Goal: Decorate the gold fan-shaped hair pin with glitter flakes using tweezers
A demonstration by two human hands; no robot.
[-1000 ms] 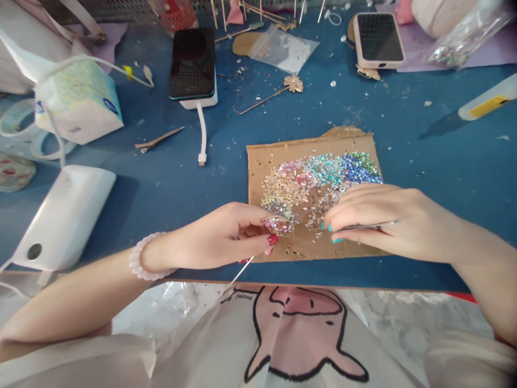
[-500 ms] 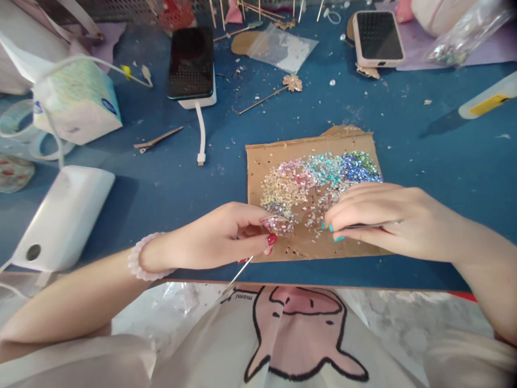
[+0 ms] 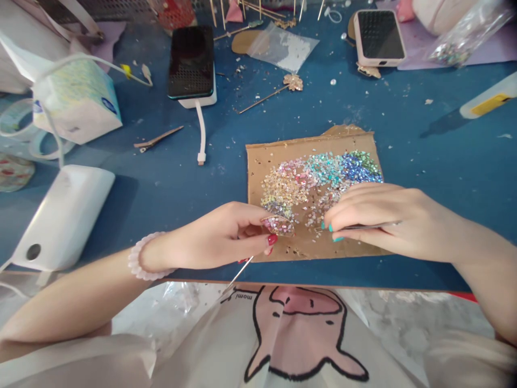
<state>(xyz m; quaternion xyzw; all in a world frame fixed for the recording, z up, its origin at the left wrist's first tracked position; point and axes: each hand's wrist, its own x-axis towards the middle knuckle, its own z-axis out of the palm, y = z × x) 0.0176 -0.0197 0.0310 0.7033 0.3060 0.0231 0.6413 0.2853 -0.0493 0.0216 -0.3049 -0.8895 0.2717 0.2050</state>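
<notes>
A brown cardboard sheet [image 3: 262, 161] lies on the blue table [image 3: 169, 183], covered with several small coloured rhinestones [image 3: 323, 172] in pink, teal and blue patches. My left hand [image 3: 218, 237] pinches a small oval ornament [image 3: 278, 225] studded with stones; a thin metal pin [image 3: 240, 272] runs from it under the hand toward the table edge. My right hand [image 3: 375, 218] is closed around thin metal tweezers [image 3: 351, 228], whose tips rest just right of the ornament over the cardboard.
A white device [image 3: 64, 215] sits at the left, a tissue pack [image 3: 76, 99] behind it. A dark phone on a power bank [image 3: 191, 62] with a white cable, a second phone [image 3: 378, 35], a hair clip [image 3: 158, 140], plastic bags and gold hairpins lie farther back.
</notes>
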